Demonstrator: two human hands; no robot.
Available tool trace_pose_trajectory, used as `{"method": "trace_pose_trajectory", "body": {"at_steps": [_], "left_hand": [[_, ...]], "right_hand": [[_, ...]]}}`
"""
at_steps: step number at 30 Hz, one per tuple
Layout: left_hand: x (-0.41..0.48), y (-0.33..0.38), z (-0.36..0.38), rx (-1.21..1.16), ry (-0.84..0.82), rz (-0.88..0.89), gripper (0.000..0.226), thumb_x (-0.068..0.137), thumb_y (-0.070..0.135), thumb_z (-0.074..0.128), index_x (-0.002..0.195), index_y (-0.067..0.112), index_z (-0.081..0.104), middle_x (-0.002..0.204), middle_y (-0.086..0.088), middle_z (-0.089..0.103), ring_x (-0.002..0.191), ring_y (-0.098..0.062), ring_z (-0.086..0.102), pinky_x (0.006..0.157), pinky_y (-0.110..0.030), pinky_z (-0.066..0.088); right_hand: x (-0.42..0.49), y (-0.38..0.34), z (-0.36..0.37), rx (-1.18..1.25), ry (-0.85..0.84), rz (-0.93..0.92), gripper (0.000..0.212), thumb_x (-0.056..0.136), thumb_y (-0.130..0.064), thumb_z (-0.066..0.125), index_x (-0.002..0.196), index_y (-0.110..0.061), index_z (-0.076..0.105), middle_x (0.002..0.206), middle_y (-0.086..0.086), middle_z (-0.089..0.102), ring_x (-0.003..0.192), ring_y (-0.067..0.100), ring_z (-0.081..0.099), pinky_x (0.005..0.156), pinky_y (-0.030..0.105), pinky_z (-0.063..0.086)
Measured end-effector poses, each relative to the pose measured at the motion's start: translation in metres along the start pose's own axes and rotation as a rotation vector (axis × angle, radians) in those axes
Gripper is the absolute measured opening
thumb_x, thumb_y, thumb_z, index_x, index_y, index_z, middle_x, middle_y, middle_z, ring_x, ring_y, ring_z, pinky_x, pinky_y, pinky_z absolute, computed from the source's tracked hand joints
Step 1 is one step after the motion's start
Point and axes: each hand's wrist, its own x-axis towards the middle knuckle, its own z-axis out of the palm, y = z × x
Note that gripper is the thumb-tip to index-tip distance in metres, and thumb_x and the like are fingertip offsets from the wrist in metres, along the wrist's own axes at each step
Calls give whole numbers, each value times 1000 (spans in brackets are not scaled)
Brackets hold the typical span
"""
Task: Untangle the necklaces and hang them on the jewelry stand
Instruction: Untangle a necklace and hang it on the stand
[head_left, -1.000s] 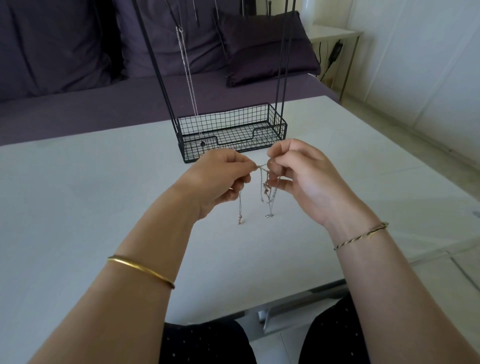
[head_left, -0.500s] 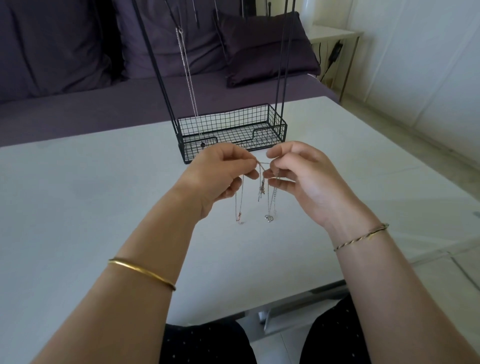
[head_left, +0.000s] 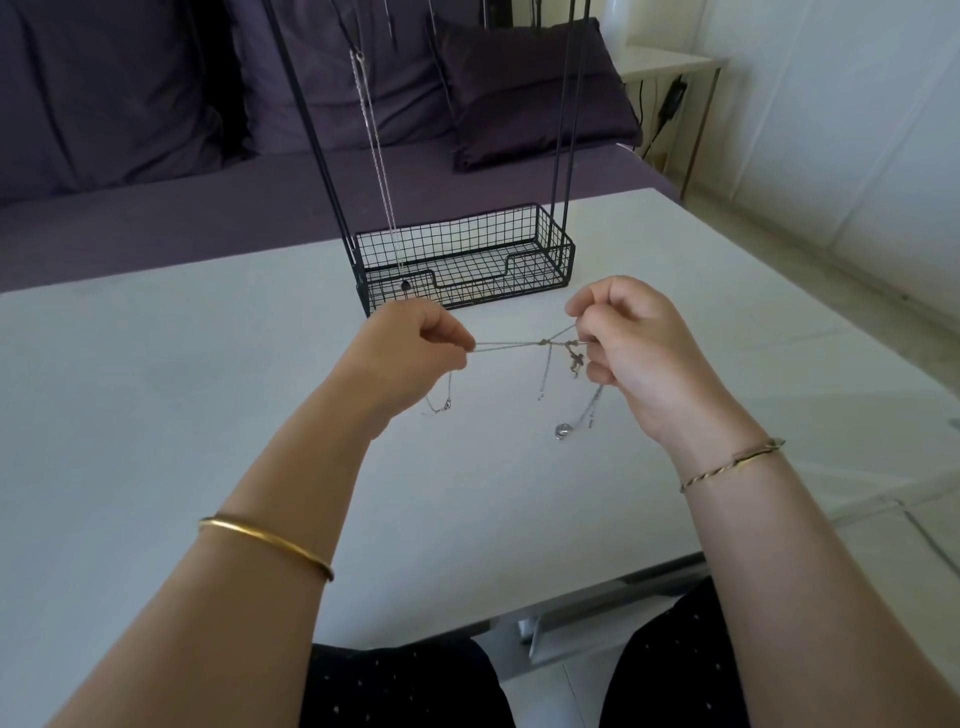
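**Slacken the chain before picking at the knot**

Both hands hold the tangled necklaces (head_left: 569, 358) in the air over the white surface (head_left: 156, 405), just in front of the jewelry stand (head_left: 462, 260). The left hand (head_left: 410, 353) pinches one end of a thin chain (head_left: 506, 345), with its fingers (head_left: 454, 338) curled together on it. The right hand (head_left: 631, 353) grips the bunch on the other side, its fingers (head_left: 589, 332) clamped on several strands. The chain runs taut between them, with a small knot (head_left: 544, 342) nearer the right hand. Loose ends hang down: a clasp (head_left: 440, 408) below the left hand and a round pendant (head_left: 562, 430) below the right. Whether either touches the surface cannot be told.

The step in hand looks like freeing one chain from the rest. A taut line probably tightens the knot, so the better move is to bring the hands closer, let the strands go slack, and tease the knot wider with the fingertips. The clasp end, being small, should then pass back through the opened loop more easily than a pendant would. Chains this fine are likely to kink or snap, so only gentle tugs are safe. Laying the bunch flat on the surface may make the crossings easier to read. A silver necklace (head_left: 358, 60) already hangs on the stand, but its hooks lie above the top edge, out of view.
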Motion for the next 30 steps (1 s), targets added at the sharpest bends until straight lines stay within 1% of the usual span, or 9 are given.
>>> {"method": "trace_pose_trajectory", "body": {"at_steps": [4,8,13,17,20,22,25,27,30], "left_hand": [[3,-11,-5,4,-17,-74,12,87,8,58,83,17,66,76,5,67,61,-11,45,54,-23,37],[4,-24,-9,15,-41,-207,9,91,11,56,89,9,64,77,0,67,56,-11,49,49,-21,35],[2,-36,-13,1,-114,-365,15,95,14,53,87,6,63,72,-5,66,52,-9,54,37,-14,34],[3,-36,-11,-56,-180,-401,24,97,15,49,81,4,63,68,-7,66,44,-7,52,37,-14,38],[5,-31,-8,-217,-199,-430,25,98,13,49,79,2,61,62,-7,62,41,-7,50,37,-16,41],[6,-27,-7,-332,-212,-451,26,98,13,49,77,3,60,58,-6,61,41,-8,49,37,-16,41],[7,-21,-6,-478,-209,-471,28,98,15,49,75,5,59,52,-2,58,38,-5,47,37,-14,41],[8,-18,-6,-579,-206,-482,28,98,16,49,74,5,58,50,-1,57,36,-4,46,36,-13,40],[7,-14,-7,-700,-205,-488,28,99,17,48,74,5,57,50,-1,56,36,-3,46,36,-12,40]], "right_hand": [[4,7,-3,-179,9,-50,26,84,0,48,73,-21,58,59,-10,44,41,-1,38,47,15,29],[8,15,-4,-303,-2,-84,24,84,2,49,76,-17,60,63,-8,50,42,-5,43,40,7,28],[18,32,1,-498,-55,-87,21,84,2,52,81,-15,64,67,-8,50,60,5,46,46,9,31],[21,46,8,-713,-51,-65,20,85,-2,52,82,-20,62,76,-10,55,81,18,57,65,24,42],[12,45,18,-1035,-34,-147,21,88,-10,51,99,-24,62,98,-8,62,105,21,49,80,31,36],[4,39,31,-866,-48,-233,20,87,-8,52,94,-24,60,93,-9,65,93,14,50,74,28,34],[-11,28,50,-277,-294,-11,16,86,-1,49,84,-17,50,88,4,70,64,16,61,56,28,43],[-19,28,56,-222,-450,71,14,86,-1,46,85,-15,48,92,5,71,60,19,64,52,31,46],[-22,34,61,-335,-530,14,12,86,-2,48,84,-13,50,92,7,70,63,14,66,53,26,48]]}}
